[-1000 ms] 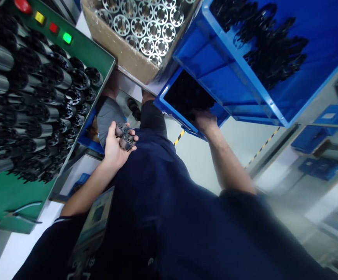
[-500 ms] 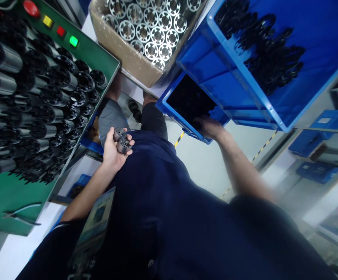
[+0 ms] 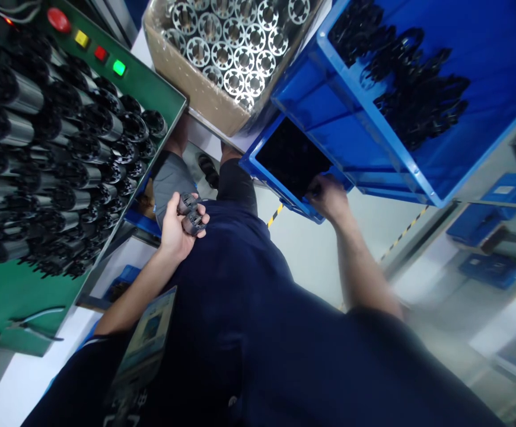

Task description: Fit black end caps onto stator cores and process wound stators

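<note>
The left hand [image 3: 178, 231] holds two dark grey parts [image 3: 189, 213] against its palm, fingers curled around them, just beside the person's dark shirt [image 3: 222, 296]. The right hand [image 3: 328, 197] is at the edge of a small blue crate [image 3: 267, 172], fingers together and reaching over the rim toward the black contents [image 3: 291, 155]; whether they grip anything cannot be told. Just beside it sits a larger blue crate [image 3: 351, 101] of black parts [image 3: 418, 89], near a cardboard box [image 3: 187, 77] of metal rings [image 3: 235, 53]
</note>
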Motion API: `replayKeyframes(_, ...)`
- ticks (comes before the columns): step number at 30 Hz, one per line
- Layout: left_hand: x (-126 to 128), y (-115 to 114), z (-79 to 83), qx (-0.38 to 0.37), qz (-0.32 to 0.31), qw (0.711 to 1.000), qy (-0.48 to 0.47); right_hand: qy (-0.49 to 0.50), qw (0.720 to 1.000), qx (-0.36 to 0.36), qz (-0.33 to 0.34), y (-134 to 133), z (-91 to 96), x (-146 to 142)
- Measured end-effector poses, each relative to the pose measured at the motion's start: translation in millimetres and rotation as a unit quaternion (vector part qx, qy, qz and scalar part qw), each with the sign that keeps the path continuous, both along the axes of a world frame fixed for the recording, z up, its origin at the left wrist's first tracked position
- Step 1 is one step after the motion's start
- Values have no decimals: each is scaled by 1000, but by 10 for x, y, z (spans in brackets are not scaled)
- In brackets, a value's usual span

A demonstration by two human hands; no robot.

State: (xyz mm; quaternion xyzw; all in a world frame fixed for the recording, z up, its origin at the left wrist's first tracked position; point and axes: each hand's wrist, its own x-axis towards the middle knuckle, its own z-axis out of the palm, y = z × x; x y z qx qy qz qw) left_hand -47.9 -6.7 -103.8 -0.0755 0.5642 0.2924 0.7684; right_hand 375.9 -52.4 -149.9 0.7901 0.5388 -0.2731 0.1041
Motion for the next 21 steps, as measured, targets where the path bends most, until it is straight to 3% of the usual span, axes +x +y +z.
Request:
replayKeyframes(3,23,-46,13,69,-15,998,0,-6,998,48,-33,-50,109,-129)
replayKeyframes(6,85,-77,118,136,-44,989,-28,68,980,170,-83,-86,315,-459)
replayKeyframes(8,161,-81,246,201,-71,975,-64,188,934,286,-103,-83,518,-829)
replayKeyframes(11,297,-77,477,277,-92,950,-115,387,842,374,-41,-7,882,-1474)
replayKeyframes(15,377,-115,713,264,-71,957,-101,446,800,400,22,177,1284,-1991)
replayKeyframes(18,332,-191,764,212,-38,973,-78,402,801,441,54,278,1448,-1999)
replayKeyframes(21,284,-272,737,164,-31,983,-79,394,809,422,114,312,1530,-1925)
